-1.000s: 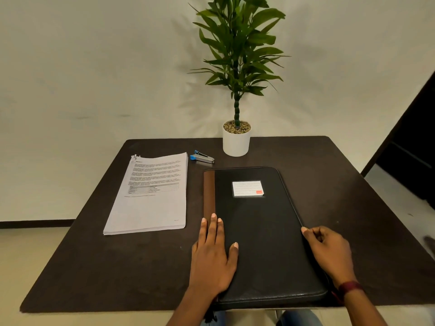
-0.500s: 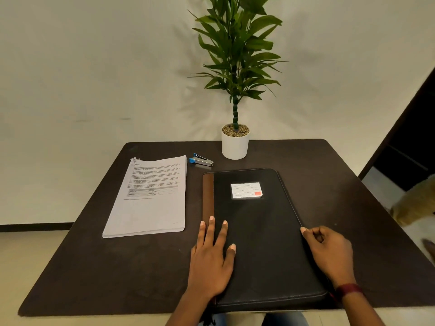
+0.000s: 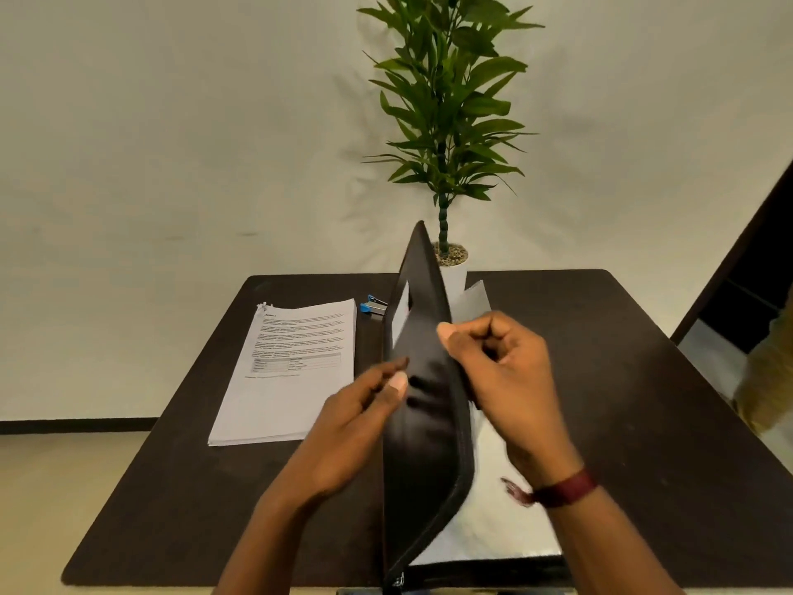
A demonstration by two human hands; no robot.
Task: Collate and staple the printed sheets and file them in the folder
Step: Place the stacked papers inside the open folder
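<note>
A black folder [image 3: 422,444] at the near middle of the desk [image 3: 643,423], open. Front cover up on its edge, nearly straight up. Back half flat on the desk, with a white page [image 3: 485,530] lying on it. On the outer side of the cover, near the top, a small white label [image 3: 401,313].

Right grip [image 3: 502,371] just right of the folder's cover, holding on tight. Thumb on the outer side, fingers curled round the free edge, pinching it about halfway up. On that wrist, a dark red band [image 3: 566,489].

Left grip [image 3: 356,423] just left of the folder's cover, blurry. Fingers loose and fairly straight, tips touching the cover's outer side. Holding nothing.

Left of the folder, near but apart, a stack of printed sheets [image 3: 292,371], flat on the desk, with words on the top page. Past the folder's far left corner, a small blue and silver stapler [image 3: 372,307], partly hidden by the cover. Behind the folder, at the far edge of the desk, a white pot [image 3: 457,272] with a tall green plant [image 3: 446,122], the pot partly hidden too. Just right of the cover's top, a corner of white paper [image 3: 474,300] poking up.
</note>
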